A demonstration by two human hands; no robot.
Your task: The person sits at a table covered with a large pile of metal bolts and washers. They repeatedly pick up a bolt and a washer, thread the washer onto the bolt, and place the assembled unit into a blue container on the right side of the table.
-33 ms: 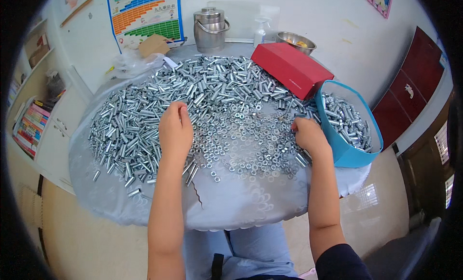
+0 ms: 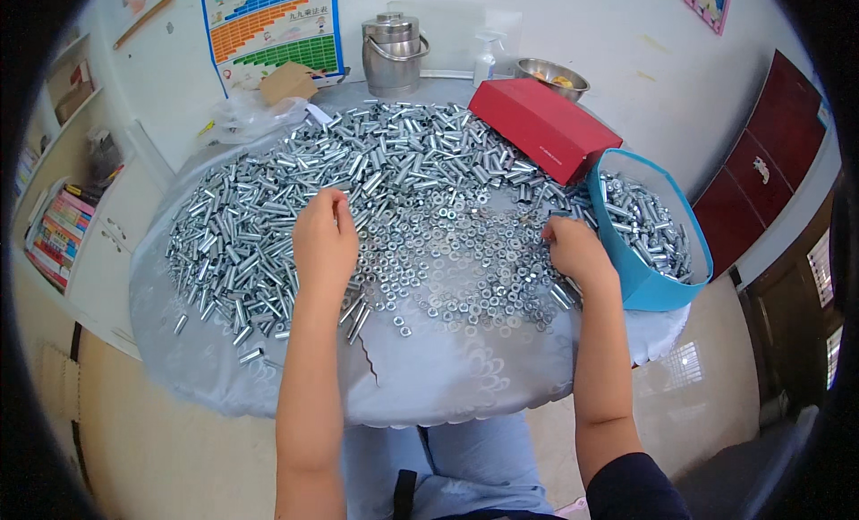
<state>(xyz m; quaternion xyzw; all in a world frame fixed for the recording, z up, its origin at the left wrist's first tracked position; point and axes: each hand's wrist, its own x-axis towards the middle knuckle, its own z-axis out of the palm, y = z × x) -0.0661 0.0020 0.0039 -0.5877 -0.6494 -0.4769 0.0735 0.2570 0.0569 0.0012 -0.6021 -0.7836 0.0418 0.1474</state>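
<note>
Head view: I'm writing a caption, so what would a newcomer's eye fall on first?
Probably the wide heap of silvery metal tubes spread over the cloth-covered table, with nuts and washers scattered between the left hand and the right hand. Next, the bright red box at the heap's far right, beside a blue bin of metal parts.

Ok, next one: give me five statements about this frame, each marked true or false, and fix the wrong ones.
1. The left hand is beside loose metal tubes. True.
2. The right hand is inside the blue bin. False: it is to the left of the bin, by the nuts and washers.
3. The blue bin has metal pieces in it. True.
4. The red box is at the left end of the table. False: it is on the right, next to the blue bin.
5. A lidded steel pot stands at the table's far side. True.
</note>
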